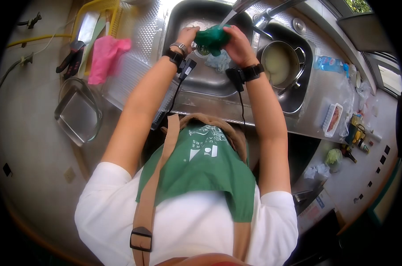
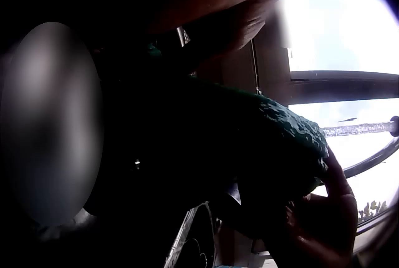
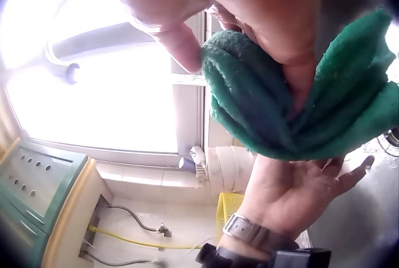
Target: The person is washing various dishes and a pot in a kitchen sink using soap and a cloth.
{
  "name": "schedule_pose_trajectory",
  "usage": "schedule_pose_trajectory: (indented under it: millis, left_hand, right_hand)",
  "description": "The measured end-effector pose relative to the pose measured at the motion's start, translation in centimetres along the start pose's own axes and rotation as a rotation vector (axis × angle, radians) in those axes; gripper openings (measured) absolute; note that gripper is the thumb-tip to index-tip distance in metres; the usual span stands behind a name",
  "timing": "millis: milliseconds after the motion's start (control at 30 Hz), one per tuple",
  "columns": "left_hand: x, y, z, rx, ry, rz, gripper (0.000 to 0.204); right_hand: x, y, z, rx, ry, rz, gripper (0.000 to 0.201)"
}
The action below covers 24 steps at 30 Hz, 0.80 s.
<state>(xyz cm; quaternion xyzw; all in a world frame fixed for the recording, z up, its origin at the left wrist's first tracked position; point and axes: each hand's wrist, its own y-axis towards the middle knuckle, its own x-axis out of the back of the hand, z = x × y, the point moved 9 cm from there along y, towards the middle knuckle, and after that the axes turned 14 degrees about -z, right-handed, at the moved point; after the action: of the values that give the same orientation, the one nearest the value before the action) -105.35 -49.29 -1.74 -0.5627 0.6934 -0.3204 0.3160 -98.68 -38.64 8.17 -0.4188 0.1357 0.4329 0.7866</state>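
Note:
A green cloth (image 1: 212, 39), bunched and wet, hangs between both hands over the left sink basin, under a stream from the tap (image 1: 243, 5). My right hand (image 3: 249, 12) grips it, with fingers pressed into a fold and the thumb on the far side. At the cloth's other end is my left hand (image 3: 290, 190), palm showing, fingers stretched along the cloth's lower edge. The left wrist view is very dark; there the cloth (image 2: 293, 131) shows a glossy wet surface.
A crumpled plastic bag (image 1: 218, 62) lies in the left basin (image 1: 201, 84). In the right basin stands a pot (image 1: 278, 64) of cloudy liquid. Left of the sink are a yellow rack (image 1: 114, 9), a pink cloth (image 1: 107, 55) and a knife (image 1: 88, 29). A meat tray (image 1: 332, 119) sits on the right counter.

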Motion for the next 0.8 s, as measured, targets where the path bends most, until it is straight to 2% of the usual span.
schedule_pose_trajectory:
  millis: [33, 67, 100, 133, 167, 200, 233, 267, 300, 367, 400, 433, 467, 500, 567, 600, 633, 700, 733, 800]
  left_hand:
    - [-0.4, 1.1, 0.6, -0.002, -0.008, -0.001, 0.033]
    - [-1.7, 2.8, 2.8, 0.105, -0.044, 0.123, 0.037]
    - [-3.1, 2.2, 3.6, 0.212, -0.078, 0.247, 0.042]
    - [-3.1, 2.1, 3.9, 0.213, -0.086, 0.244, 0.042]
    - [-4.2, -1.2, 3.3, 0.294, -0.198, 0.371, 0.042]
    - [-5.2, -3.5, 2.8, 0.373, -0.308, 0.500, 0.042]
    - [-5.1, -3.4, 3.0, 0.373, -0.309, 0.499, 0.042]
    - [-5.2, -3.7, 3.0, 0.388, -0.370, 0.528, 0.041]
    - [-5.4, -3.8, 2.9, 0.403, -0.430, 0.557, 0.039]
    - [-6.1, -3.9, 3.2, 0.451, -0.470, 0.593, 0.036]
    - [-6.2, -3.6, 3.4, 0.420, -0.410, 0.558, 0.033]
    - [-6.3, -3.2, 3.6, 0.385, -0.351, 0.524, 0.031]
    - [-6.0, -3.0, 4.0, 0.354, -0.266, 0.439, 0.027]
    - [-6.2, -2.8, 4.3, 0.358, -0.265, 0.438, 0.027]
    - [-5.0, -1.7, 4.8, 0.189, -0.021, 0.297, 0.024]
    - [-3.7, -0.9, 5.0, 0.135, 0.147, 0.145, 0.022]
    - [-3.7, -0.9, 5.3, 0.139, 0.150, 0.144, 0.022]
    - [-3.6, -0.8, 3.9, -0.127, 0.237, 0.118, 0.034]
    - [-3.5, -0.8, 4.2, -0.126, 0.237, 0.117, 0.034]
    - [-2.8, -2.4, 1.1, -0.605, 0.693, -0.095, 0.046]
  right_hand:
    - [-0.5, -0.4, 0.0, -0.016, 0.034, -0.002, 0.014]
    - [-0.6, -0.5, 0.0, -0.019, 0.027, 0.001, 0.014]
    - [-0.4, -0.4, 0.1, -0.016, 0.056, -0.006, 0.016]
    - [-0.2, -0.4, 0.0, -0.016, 0.086, -0.013, 0.017]
    - [0.2, -0.1, -0.4, -0.021, 0.082, -0.011, 0.017]
    - [1.2, 0.3, 0.0, 0.085, -0.064, -0.084, 0.020]
    - [2.1, 0.6, 0.6, 0.192, -0.208, -0.157, 0.024]
    - [1.6, 0.1, 1.0, 0.337, -0.548, -0.172, 0.033]
    - [1.9, 0.3, 0.3, 0.337, -0.547, -0.173, 0.033]
    - [-0.8, -2.2, 0.8, 1.151, -1.597, -0.293, 0.041]
    - [-0.3, -1.7, 0.4, 1.055, -1.502, -0.313, 0.038]
    - [-0.2, -1.3, 0.1, 1.054, -1.505, -0.313, 0.038]
    - [-0.2, -0.4, -0.3, 1.004, -1.463, -0.272, 0.035]
    - [0.0, 0.2, -0.9, 0.952, -1.420, -0.231, 0.033]
    - [0.2, 0.8, -0.9, 0.944, -1.383, -0.228, 0.030]
    - [0.6, 1.6, -1.3, 0.820, -1.402, -0.212, 0.029]
    - [1.2, 2.3, -1.9, 0.696, -1.418, -0.195, 0.029]
    - [1.0, 2.6, -1.8, 0.702, -1.376, -0.147, 0.029]
    - [1.6, 3.0, -2.1, 0.639, -1.386, -0.179, 0.028]
    - [3.4, 4.7, -3.3, 0.576, -1.393, -0.211, 0.028]
